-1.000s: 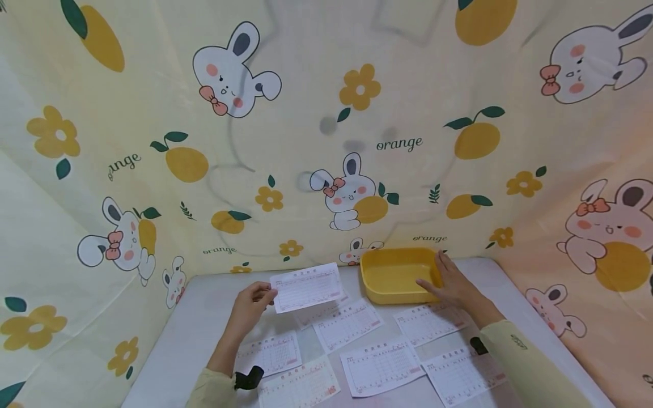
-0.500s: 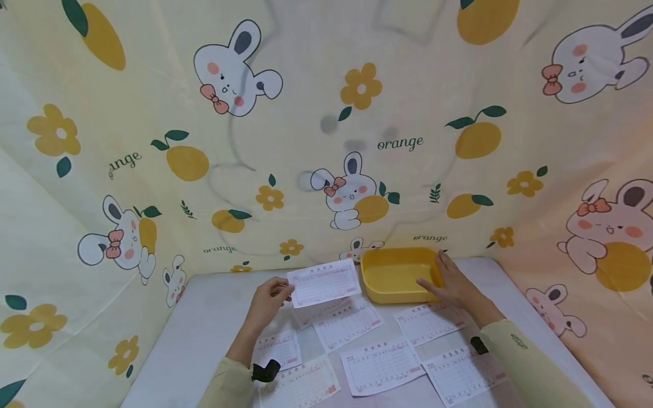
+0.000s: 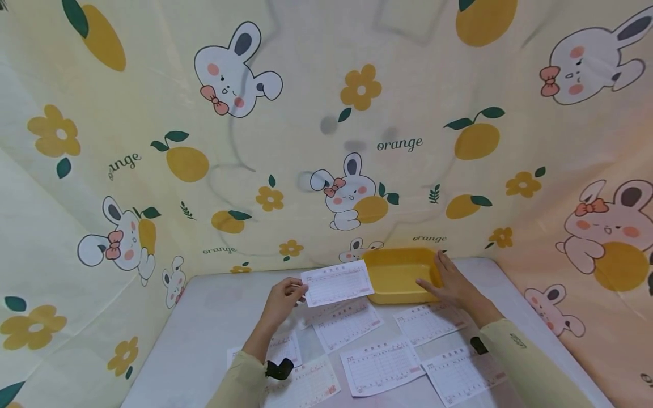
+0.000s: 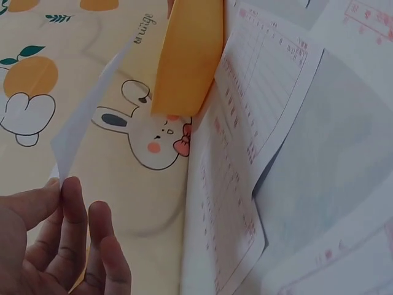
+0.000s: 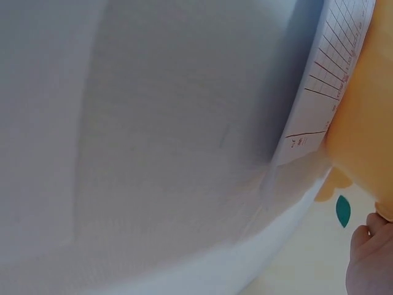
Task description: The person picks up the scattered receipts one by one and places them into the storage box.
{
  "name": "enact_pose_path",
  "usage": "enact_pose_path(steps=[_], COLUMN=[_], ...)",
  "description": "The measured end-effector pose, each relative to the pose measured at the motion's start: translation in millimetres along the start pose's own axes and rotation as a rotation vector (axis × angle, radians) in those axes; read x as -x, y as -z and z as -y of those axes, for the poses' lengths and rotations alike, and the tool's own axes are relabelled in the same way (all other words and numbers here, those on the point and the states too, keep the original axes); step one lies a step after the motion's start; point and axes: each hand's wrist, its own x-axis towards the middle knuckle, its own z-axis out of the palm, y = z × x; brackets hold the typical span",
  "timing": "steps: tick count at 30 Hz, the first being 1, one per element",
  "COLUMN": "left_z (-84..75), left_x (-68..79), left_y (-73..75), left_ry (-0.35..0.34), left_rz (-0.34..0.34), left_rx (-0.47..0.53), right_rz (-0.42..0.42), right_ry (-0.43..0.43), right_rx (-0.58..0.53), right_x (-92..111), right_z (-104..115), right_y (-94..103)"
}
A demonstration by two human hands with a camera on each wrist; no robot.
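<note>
My left hand (image 3: 282, 302) pinches the left short edge of a white printed form (image 3: 338, 283) between thumb and fingers. In the left wrist view this form (image 4: 92, 114) is seen nearly edge-on above the fingertips. It is raised over the table, and its right end overlaps the left side of a yellow plastic tray (image 3: 395, 294) in the head view. My right hand (image 3: 454, 283) rests at the tray's right end, fingers straight along the rim and thumb reaching over the front side. The visible inside of the tray holds nothing.
Several similar forms lie on the white table (image 3: 204, 317): one form (image 3: 381, 367) in the middle, another form (image 3: 431, 323) before the tray, another form (image 3: 465, 374) at right. A patterned cloth (image 3: 285, 141) with rabbits and oranges hangs behind and at both sides.
My left hand has moved to the right with the form, bringing it from beside the tray to overlapping the tray's left side. The right hand and tray have stayed in place.
</note>
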Motion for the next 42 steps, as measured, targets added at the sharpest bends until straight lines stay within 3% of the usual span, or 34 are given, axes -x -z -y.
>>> enact_pose_path(steps=[26, 42], left_z=[-6.7, -13.7], left_x=[-20.4, -31.0], left_y=[-36.0, -59.4], left_ry=[0.065, 0.049], left_rz=[0.061, 0.098], left_rx=[0.020, 0.033], right_rz=[-0.006, -0.004], right_ry=[-0.002, -0.023], right_rx=[0.009, 0.022], right_x=[-2.0, -0.7], right_z=[-4.3, -1.1], right_y=[-5.4, -2.1])
